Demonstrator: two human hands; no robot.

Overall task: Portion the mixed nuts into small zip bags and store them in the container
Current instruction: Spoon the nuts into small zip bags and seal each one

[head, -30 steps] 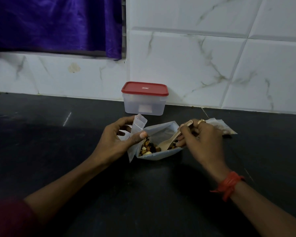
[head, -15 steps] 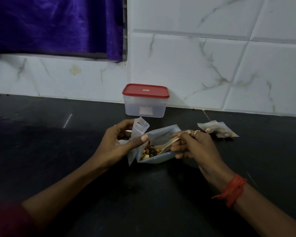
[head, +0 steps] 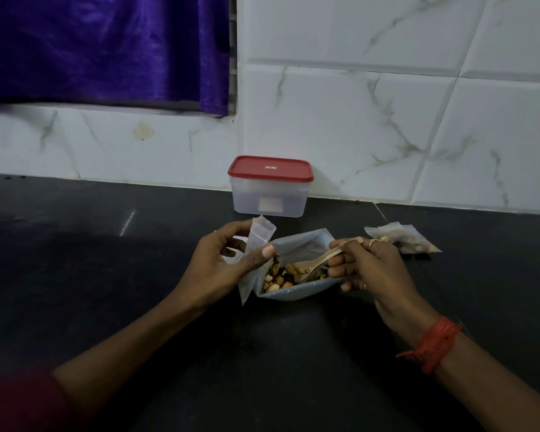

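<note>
right hand (head: 374,269): fingers curled round the handle of a pale spoon (head: 315,263), bowl end sunk among the mixed nuts (head: 278,275) in the large open pouch (head: 296,244) lying on the counter (head: 138,291); left hand (head: 228,263): thumb and fingers pinching an empty small zip bag (head: 261,235), held upright against the pouch's left edge, zip end uppermost, mouth open or closed cannot be told; governing relation: the zip bag stands just left of the spoon bowl and above it; spoon long axis runs from handle at upper right to bowl at lower left, so the bowl already points toward the left hand; the load would likely travel a short way left and up over the pouch rim, the left hand being the one at the receiving bag; hazard, judged: nuts slipping off the bowl at the rim or at a narrow bag mouth; one filled zip bag (head: 409,241) lies flat just beyond the right hand's knuckles; container (head: 270,198) with red lid (head: 270,168) on, behind the pouch against the tiled wall (head: 387,120), near but apart; bare dark counter to the left and front gives room; purple curtain (head: 106,48) at upper left
</note>
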